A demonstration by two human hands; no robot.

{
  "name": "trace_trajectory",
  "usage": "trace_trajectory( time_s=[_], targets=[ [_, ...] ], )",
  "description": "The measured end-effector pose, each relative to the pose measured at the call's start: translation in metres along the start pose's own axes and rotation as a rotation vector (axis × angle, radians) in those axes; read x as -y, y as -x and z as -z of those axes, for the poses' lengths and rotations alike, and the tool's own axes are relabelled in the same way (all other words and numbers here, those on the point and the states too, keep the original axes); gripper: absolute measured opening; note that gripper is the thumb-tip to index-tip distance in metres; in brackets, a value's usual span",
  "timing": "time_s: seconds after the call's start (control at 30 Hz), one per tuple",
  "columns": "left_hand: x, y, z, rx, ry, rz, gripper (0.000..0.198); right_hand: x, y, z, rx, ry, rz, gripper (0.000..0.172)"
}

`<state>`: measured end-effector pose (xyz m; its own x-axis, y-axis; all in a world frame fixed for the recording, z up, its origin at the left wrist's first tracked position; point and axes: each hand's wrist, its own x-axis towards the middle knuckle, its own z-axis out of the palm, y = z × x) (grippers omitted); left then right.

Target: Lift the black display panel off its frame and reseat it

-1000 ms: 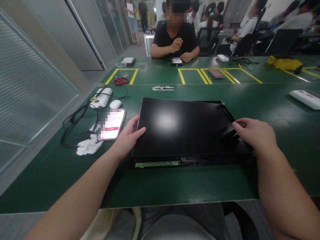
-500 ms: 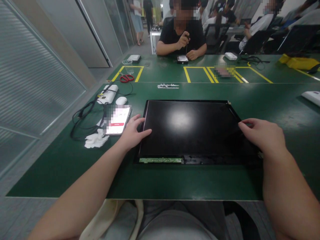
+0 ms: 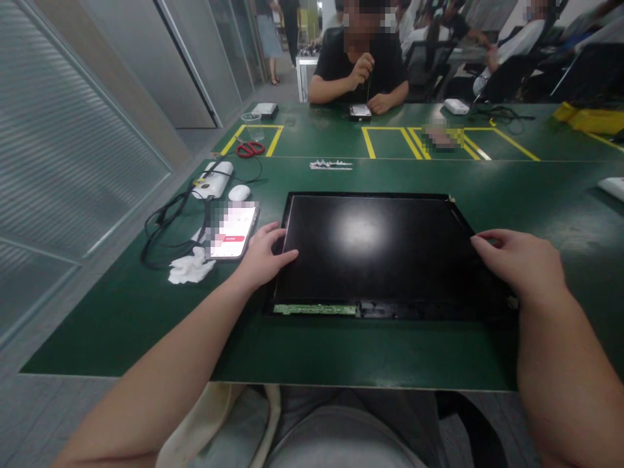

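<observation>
A dark LCD panel (image 3: 370, 260) lies flat in its black frame on the green table, with a strip of green circuit board (image 3: 316, 310) along its near left edge. My left hand (image 3: 267, 257) rests at the panel's left side, thumb and fingers spread, the thumb reaching over the dark surface. On the opposite side, my right hand (image 3: 521, 260) has thumb and forefinger brought together at the right edge of the panel. The other fingers of that hand are mostly hidden.
Left of the panel lie a phone (image 3: 234, 231), crumpled tissue (image 3: 191, 266), a white mouse-like oval (image 3: 239, 193), a white device (image 3: 213, 180) with black cables and red scissors (image 3: 250, 149). White strips (image 3: 331, 165) lie beyond. Across the table, a person works on a hard drive (image 3: 360, 112).
The view has shifted slightly, so everything sits a little further right. Both hands keep about the same places at the panel's edges.
</observation>
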<state>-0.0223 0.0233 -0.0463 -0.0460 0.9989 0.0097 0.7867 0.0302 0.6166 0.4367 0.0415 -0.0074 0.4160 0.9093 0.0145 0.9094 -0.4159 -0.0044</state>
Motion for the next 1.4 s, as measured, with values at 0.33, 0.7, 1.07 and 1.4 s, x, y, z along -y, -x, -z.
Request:
trace_trajectory(
  time_s=[0.33,0.7,1.07,1.4],
  targets=[
    [0.0079,-0.0017,-0.0017,-0.018,0.064,-0.02,0.06,-0.0024,-0.0017,-0.0032,-0.033,-0.017,0.011,0.052],
    [0.0077,-0.0009,-0.0029,-0.022,0.03,-0.049,0.056,-0.0023,-0.0015,-0.0026,-0.036,-0.015,0.027,0.055],
    [0.0043,-0.0006,-0.0017,-0.008,0.054,-0.026,0.06,0.003,0.002,0.0026,0.002,0.001,0.011,0.055],
    [-0.0004,0.0008,-0.0008,-0.012,0.165,0.031,0.057,-0.0033,-0.0029,-0.0051,-0.048,0.019,0.041,0.053]
  ],
)
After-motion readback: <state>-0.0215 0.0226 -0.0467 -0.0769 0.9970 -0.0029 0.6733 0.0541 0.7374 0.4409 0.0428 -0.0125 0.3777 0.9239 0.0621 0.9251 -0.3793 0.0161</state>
